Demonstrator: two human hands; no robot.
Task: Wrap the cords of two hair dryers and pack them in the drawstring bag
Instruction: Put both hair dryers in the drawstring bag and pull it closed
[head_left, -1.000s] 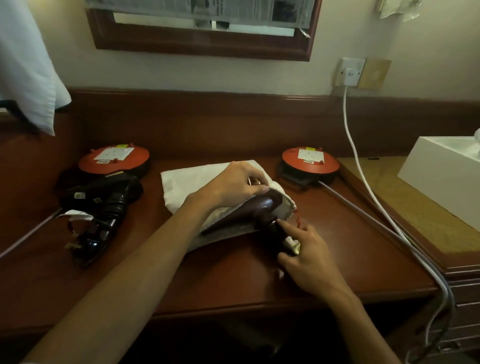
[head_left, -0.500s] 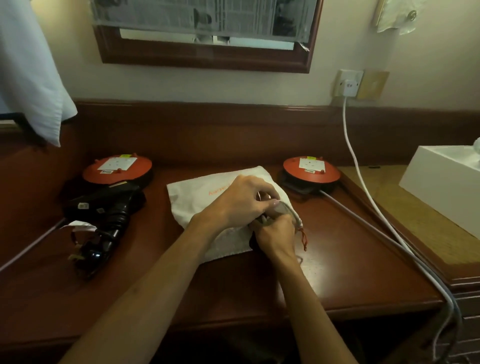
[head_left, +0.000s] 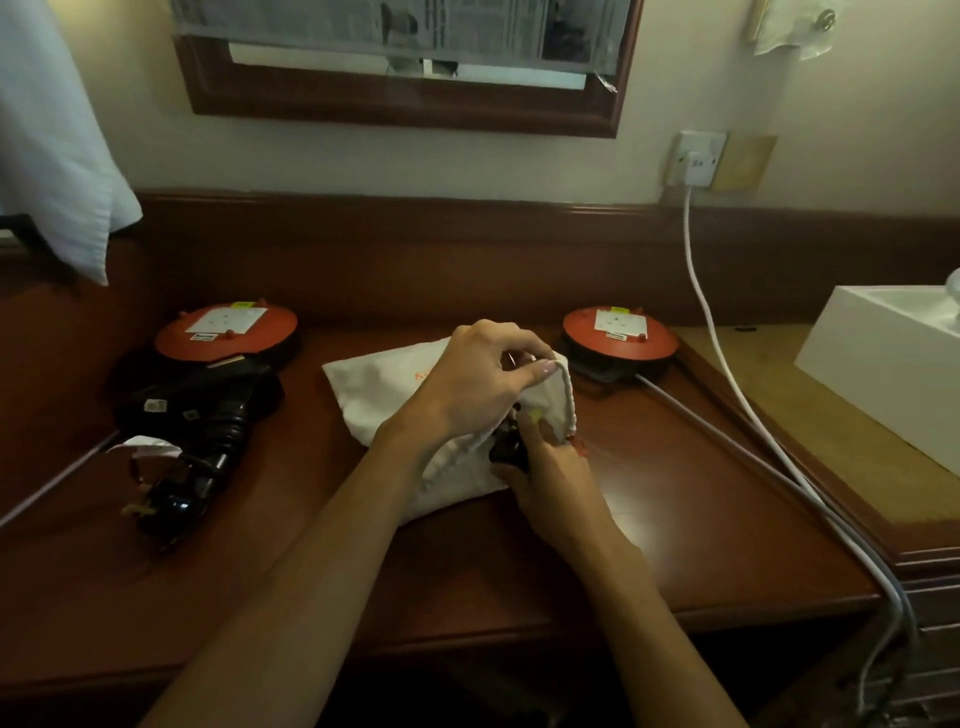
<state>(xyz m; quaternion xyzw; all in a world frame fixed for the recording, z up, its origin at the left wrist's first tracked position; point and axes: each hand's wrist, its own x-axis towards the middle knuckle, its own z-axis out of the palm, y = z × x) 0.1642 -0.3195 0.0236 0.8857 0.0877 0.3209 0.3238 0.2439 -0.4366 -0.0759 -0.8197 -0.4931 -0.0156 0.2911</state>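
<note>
The white drawstring bag (head_left: 395, 395) is laid near the middle of the desk (head_left: 701, 519), toward its back edge. Its open rim is pinched and lifted by the left hand (head_left: 478, 384). A dark hair dryer (head_left: 506, 447), mostly inside the bag's mouth, is gripped by the right hand (head_left: 550, 478). A second black hair dryer (head_left: 208, 415), cord wound, is seen near the desk's left edge.

so the dark hair dryer (head_left: 506, 449) is nearly all inside the drawstring bag (head_left: 384, 384) now, right hand (head_left: 545, 467) moved up to the bag's mouth
</note>
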